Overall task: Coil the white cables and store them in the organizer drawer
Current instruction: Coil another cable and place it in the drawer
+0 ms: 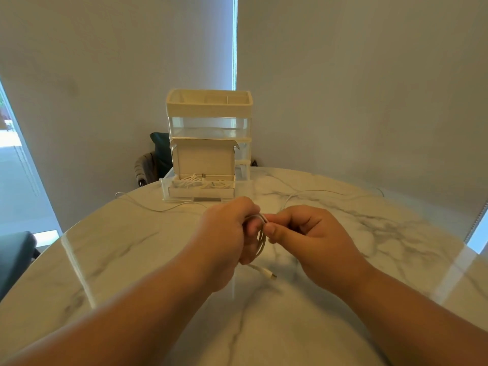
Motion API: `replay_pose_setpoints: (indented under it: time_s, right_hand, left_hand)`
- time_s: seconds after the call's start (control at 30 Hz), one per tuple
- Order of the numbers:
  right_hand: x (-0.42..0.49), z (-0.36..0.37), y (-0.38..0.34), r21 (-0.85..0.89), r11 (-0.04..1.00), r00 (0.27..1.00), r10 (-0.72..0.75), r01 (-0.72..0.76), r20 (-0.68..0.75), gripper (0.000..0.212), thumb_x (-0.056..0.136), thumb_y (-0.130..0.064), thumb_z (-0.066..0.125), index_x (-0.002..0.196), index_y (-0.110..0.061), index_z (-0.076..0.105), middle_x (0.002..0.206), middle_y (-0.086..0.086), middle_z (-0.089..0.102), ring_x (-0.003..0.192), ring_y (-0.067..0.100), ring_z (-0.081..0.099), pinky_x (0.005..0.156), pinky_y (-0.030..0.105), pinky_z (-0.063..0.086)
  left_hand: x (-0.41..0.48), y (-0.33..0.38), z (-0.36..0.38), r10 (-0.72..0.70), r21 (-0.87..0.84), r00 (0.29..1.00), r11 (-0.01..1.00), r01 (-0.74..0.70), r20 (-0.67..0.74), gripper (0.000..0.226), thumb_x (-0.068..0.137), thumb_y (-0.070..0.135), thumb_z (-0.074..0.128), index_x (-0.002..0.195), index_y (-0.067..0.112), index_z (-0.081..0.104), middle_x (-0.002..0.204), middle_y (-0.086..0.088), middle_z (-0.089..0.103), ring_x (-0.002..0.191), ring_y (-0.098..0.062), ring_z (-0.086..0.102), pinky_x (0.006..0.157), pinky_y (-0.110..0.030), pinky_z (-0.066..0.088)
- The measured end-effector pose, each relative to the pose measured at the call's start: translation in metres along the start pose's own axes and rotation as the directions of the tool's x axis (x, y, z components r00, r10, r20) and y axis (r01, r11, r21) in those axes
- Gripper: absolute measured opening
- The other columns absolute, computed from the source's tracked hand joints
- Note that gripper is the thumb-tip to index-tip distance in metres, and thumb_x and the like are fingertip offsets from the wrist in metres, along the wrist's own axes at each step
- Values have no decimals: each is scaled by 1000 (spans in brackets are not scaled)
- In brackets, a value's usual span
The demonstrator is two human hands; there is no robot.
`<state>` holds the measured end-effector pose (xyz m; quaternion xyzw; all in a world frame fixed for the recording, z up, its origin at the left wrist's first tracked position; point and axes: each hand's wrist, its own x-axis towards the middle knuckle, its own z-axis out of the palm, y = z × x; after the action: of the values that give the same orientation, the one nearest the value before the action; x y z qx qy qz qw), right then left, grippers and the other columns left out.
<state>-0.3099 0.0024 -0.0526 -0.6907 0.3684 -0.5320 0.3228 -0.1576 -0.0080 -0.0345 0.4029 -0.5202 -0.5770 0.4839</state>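
Home dining nook: marble table [343,233], roller blinds [356,88], chairs [148,165].

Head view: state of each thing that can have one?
left hand: grips the coiled loops
right hand: pinches the cable at the loops' top
white cable: partly coiled, plug end hanging
loose cable: uncoiled, lying on the table
bottom drawer: pulled out
white box: in that drawer, lid up, cables inside
top clear drawer: shut
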Motion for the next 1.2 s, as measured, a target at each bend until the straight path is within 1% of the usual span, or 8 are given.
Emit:
replay_pose_setpoints:
  time_s: [0.1,0.23,0.37,0.53,0.67,0.93,1.07,1.2]
  right_hand:
    - [-1,0,-1,-22,999,1000,-23,23,-7,20,86,-14,70,79,-31,76,74,-4,73,72,7,66,69,14,49]
    - [1,1,2,59,997,999,42,-42,0,12,86,-21,71,83,-12,77,70,3,68,62,5,57,63,18,44]
    - [0,-1,0,-135,990,1000,-30,30,-1,20,86,-32,59,73,-18,65,62,-2,57,61,6,50,60,22,41]
    - [-1,7,-1,-34,999,1000,-11,10,-11,20,89,-29,54,72,-19,58,59,-14,48,59,7,43,62,33,36]
    - [-3,8,-3,-57,997,998,-53,54,14,20,91,-29,53,73,-22,57,61,-15,50,60,5,44,62,30,38]
    - [-4,11,-7,-357,920,987,-156,162,46,18,93,-28,53,75,-26,55,72,-13,58,68,5,54,59,13,39]
    - [-2,9,-4,-139,990,998,-33,39,48,22,91,-31,51,72,-21,54,64,-12,51,62,4,45,61,21,39]
    - [-3,7,1,-111,994,993,29,-16,116,22,92,-35,49,76,-25,60,67,-8,53,64,6,48,63,27,39]
  left_hand:
    - [-3,1,2,-58,-145,994,987,71,93,45,91,22,38,47,17,32,47,0,14,45,-15,9,47,-29,16]
    - [-5,4,4,-68,-252,990,963,98,124,44,89,21,37,46,17,30,43,2,15,40,-14,10,43,-26,15]
    - [-5,5,4,-59,-271,992,959,88,115,45,89,20,39,44,18,30,43,2,13,41,-14,9,42,-27,15]
    - [-9,8,8,-31,-310,994,949,61,100,48,89,19,38,42,20,30,40,4,16,36,-12,13,40,-24,17]
    - [-10,7,7,-22,-347,995,936,54,96,47,89,19,38,43,20,28,39,3,17,36,-12,12,44,-26,12]
    - [-7,6,4,-17,-338,999,941,33,50,47,89,20,39,44,19,29,40,2,18,37,-12,12,40,-24,18]
    - [-7,6,3,-35,-359,996,931,62,81,45,88,20,39,44,20,28,40,3,16,38,-13,10,42,-24,14]
    - [-5,14,-3,-4,-485,996,873,49,93,37,78,21,45,44,21,29,38,5,18,32,-10,15,39,-21,14]
